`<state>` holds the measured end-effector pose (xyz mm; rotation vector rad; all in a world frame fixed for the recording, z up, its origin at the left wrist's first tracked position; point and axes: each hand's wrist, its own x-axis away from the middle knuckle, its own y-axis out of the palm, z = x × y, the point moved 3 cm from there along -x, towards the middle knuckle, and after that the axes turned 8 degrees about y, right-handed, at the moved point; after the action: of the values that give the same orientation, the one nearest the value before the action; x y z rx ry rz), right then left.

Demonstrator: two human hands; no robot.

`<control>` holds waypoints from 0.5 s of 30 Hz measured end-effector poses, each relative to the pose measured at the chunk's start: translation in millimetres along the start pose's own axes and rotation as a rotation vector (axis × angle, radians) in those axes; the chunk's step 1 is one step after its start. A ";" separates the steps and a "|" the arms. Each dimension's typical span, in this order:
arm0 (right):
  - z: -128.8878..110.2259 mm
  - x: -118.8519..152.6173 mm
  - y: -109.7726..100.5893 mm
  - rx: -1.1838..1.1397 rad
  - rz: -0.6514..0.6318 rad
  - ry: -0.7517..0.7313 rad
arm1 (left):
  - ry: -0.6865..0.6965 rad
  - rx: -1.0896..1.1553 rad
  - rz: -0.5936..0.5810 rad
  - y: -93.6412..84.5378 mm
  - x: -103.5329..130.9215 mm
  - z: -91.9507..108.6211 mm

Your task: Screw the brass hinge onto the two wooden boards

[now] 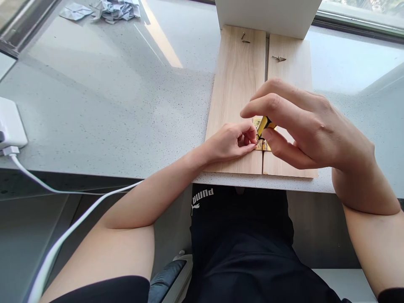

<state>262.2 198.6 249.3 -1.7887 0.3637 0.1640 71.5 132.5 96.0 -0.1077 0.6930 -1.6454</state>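
My right hand (303,126) is curled around a short yellow-and-black screwdriver (262,126), its handle partly hidden by the fingers. The tool slants down over a brass-coloured hinge (259,146), which lies across the gap between two pale wooden boards. My left hand (232,141) rests on the left board (238,80), thumb and forefinger pinched together at the hinge's left side near the screwdriver's lower end. Whatever sits between those fingertips is too small to make out. The right board (292,75) lies alongside, and the right hand covers part of it.
A few loose screws (279,59) lie on the right board, and more screws (245,38) on the left one. A white box (268,17) stands at the boards' far end. Crumpled paper (118,9) is at the back left; a white cable (78,216) hangs off the speckled countertop (126,105).
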 end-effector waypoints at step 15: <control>19.6 4.0 -6.3 0.092 0.106 0.059 | 0.023 0.009 -0.064 -6.4 2.3 8.6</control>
<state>269.6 218.2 249.0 -1.6871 0.5010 0.1662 69.3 127.3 105.5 -0.1057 0.7061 -1.7136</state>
